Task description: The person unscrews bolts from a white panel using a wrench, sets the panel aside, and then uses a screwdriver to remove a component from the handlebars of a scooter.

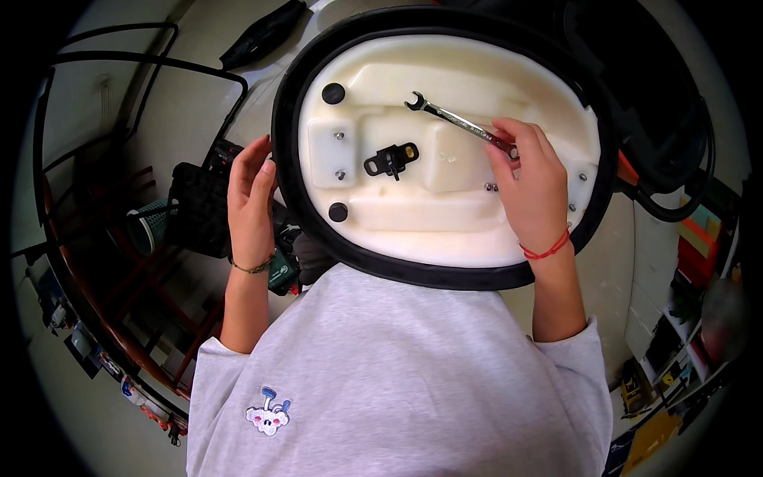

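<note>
A white plastic oval base [381,222] with a black rim [421,277] sits tilted in front of me, carrying several bolts, two round black pads [333,93] and a loose-looking black bracket [389,161] at its middle left. My right hand [528,179] is closed on the handle of a silver open-ended wrench [453,118], whose jaw points up-left above the base. My left hand [250,203] is beside the rim's left edge, fingers loosely curved and thumb apart; whether it touches the rim is unclear.
Black tubular framing [147,57], dark bags [195,211], a pale perforated basket [151,226] and wooden furniture surround the left side. A black padded item [262,32] lies at the upper left. Shelves with boxes and coloured items [695,254] stand at right.
</note>
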### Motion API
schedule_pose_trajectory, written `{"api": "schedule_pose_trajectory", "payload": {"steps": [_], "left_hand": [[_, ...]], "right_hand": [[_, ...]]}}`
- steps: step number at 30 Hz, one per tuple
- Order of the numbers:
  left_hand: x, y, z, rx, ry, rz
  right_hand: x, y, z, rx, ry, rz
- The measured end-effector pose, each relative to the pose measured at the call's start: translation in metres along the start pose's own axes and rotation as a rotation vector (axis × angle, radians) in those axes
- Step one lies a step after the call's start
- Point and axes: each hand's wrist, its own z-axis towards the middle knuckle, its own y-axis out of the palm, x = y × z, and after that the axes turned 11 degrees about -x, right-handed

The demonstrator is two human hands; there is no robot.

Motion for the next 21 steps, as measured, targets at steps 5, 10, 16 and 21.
{"api": "schedule_pose_trajectory", "payload": {"steps": [5, 10, 16, 21], "left_hand": [[-0.015, -0.008, 0.002, -0.072, -0.102, 0.009], [-0.021, 0.000, 0.001, -0.120, -0.094, -0.062], [-0.030, -0.005, -0.003, -0.104, -0.268, -0.159], [-0.029, 0.003, 0.001, -0.061, -0.165, -0.177]], "right_hand": [[0.000, -0.006, 0.005, 0.017, -0.157, -0.309], [0.003, -0.004, 0.007, -0.012, -0.138, -0.380], [-0.003, -0.028, 0.001, 0.068, -0.077, -0.236], [0.022, -0.090, -0.024, 0.371, -0.008, -0.219]]}}
